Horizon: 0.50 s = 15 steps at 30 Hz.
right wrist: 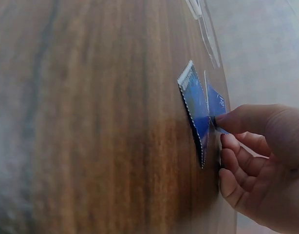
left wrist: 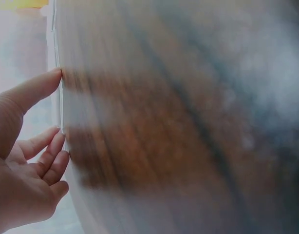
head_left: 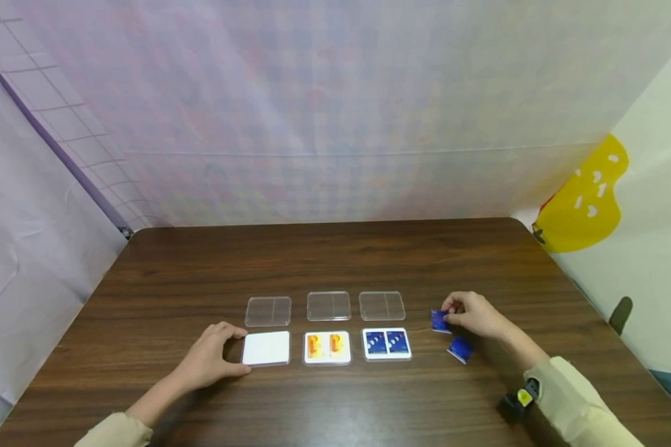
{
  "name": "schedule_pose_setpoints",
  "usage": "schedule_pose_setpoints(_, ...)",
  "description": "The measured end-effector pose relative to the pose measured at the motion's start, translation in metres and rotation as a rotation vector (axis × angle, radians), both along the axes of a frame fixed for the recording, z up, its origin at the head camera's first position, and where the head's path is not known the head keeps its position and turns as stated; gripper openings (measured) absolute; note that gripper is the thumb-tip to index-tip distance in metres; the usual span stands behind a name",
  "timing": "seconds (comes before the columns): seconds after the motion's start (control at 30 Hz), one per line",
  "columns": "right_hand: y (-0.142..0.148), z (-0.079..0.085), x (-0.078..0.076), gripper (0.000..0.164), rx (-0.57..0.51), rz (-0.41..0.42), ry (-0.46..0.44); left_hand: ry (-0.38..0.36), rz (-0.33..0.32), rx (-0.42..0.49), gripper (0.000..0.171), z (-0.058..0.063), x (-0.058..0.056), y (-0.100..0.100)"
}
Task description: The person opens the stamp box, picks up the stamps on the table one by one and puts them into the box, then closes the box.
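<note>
My left hand spans the left end of a flat clear case with a white insert, thumb at its near corner and forefinger at its far corner. In the left wrist view the fingertips meet the thin rim. On the right, my right hand pinches the edge of a blue postage stamp between thumb and fingers. A second blue stamp, perforated along its edges, lies tilted nearer me; it also shows in the right wrist view as a blue stamp with a white strip.
Beside the white case lie a case with two orange stamps and one with two dark blue stamps. Behind them are three clear lids in a row. The brown table ends at a cloth backdrop.
</note>
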State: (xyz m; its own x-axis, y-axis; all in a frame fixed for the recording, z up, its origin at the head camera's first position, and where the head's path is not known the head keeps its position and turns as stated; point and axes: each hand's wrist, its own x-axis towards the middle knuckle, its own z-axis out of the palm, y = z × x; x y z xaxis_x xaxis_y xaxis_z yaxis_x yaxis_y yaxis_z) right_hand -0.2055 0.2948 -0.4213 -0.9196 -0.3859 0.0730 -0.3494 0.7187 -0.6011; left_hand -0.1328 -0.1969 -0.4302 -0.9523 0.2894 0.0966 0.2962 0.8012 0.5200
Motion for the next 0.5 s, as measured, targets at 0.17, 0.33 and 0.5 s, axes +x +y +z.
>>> schedule_pose_setpoints(0.17,0.003,0.004,-0.002,0.004,-0.044,0.009,-0.053,0.007,-0.004,-0.003,0.058,0.0003,-0.0005,0.0005)
schedule_pose_setpoints(0.33,0.0071,0.0084,-0.0045,0.008,-0.14,0.035,-0.166,0.003,-0.003,0.0,0.057,0.001,-0.0005,0.0007)
schedule_pose_setpoints(0.5,0.0099,0.0101,-0.008,0.013,-0.182,0.045,-0.281,0.014,-0.004,-0.002,0.056,0.0007,-0.0004,0.0007)
